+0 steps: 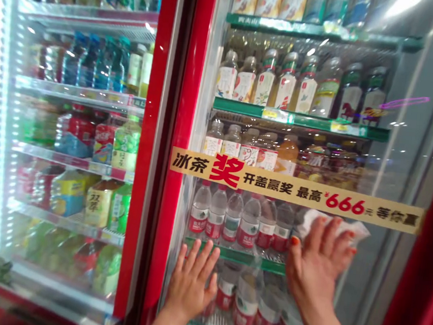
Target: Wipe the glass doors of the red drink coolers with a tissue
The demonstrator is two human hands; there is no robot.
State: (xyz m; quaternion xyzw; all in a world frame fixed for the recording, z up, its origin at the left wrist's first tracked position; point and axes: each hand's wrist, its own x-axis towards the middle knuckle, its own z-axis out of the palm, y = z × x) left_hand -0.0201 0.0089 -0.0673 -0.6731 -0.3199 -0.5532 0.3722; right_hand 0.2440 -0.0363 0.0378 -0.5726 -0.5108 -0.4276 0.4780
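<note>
My right hand (316, 264), with orange-painted nails, presses a white cloth or tissue (312, 219) flat against the glass door, just under a printed strip (298, 191). Its fingers lie over the cloth, whose edges stick out around the fingertips. Lower and to the left, my left hand (192, 285) is spread with fingers up, palm toward the same glass, holding nothing. Whether its palm touches the glass is hard to tell. Behind the door (367, 269), red-labelled water bottles (249, 222) stand close to both hands.
The red door frame (185, 129) separates this cooler from a lit one on the left, stocked with drinks (77, 134). Green-edged shelves (301, 118) hold tea bottles (285, 82). Larger water bottles (247, 303) stand at the bottom. Reflections cross the glass on the right.
</note>
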